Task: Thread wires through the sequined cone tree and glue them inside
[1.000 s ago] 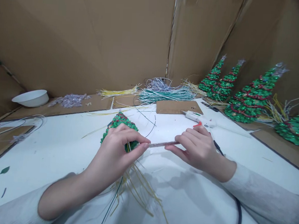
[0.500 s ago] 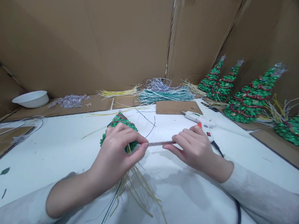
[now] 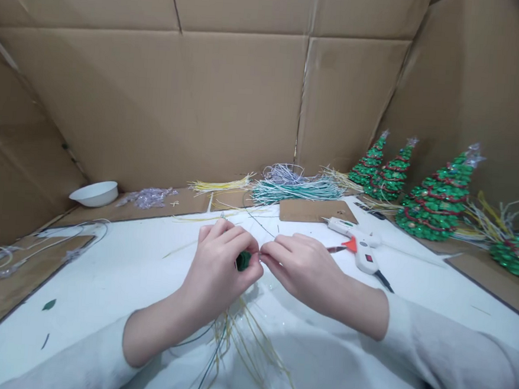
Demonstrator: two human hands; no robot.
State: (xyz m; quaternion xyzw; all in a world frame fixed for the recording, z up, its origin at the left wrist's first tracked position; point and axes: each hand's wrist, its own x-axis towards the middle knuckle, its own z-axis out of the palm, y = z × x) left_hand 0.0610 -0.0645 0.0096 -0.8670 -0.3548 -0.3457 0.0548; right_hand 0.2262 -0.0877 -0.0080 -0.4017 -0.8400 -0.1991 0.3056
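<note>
My left hand [image 3: 223, 257] is closed in a pinch, its thumb and index fingertips meeting those of my right hand [image 3: 305, 266], which pinches too. Between the fingertips only a tiny bit of a thin greyish-brown strand [image 3: 260, 255] shows; the fingers hide the rest. Behind my left hand lies a small green decorated Christmas tree [image 3: 242, 260], seen mostly through the gap between thumb and finger. Yellow and dark green wires [image 3: 249, 336] fan out from below it towards me over the white table.
A white glue gun [image 3: 362, 249] with an orange trigger lies right of my hands. Finished trees [image 3: 437, 198] stand at the right. Along the back are bundles of green-white wires [image 3: 295, 190], a cardboard piece [image 3: 314, 211], clear plastic pieces [image 3: 148, 197] and a white bowl [image 3: 94, 193].
My right hand has moved left until its fingertips meet my left hand's. The strand stretched between them is now almost hidden. The view has tilted up slightly and turned left.
</note>
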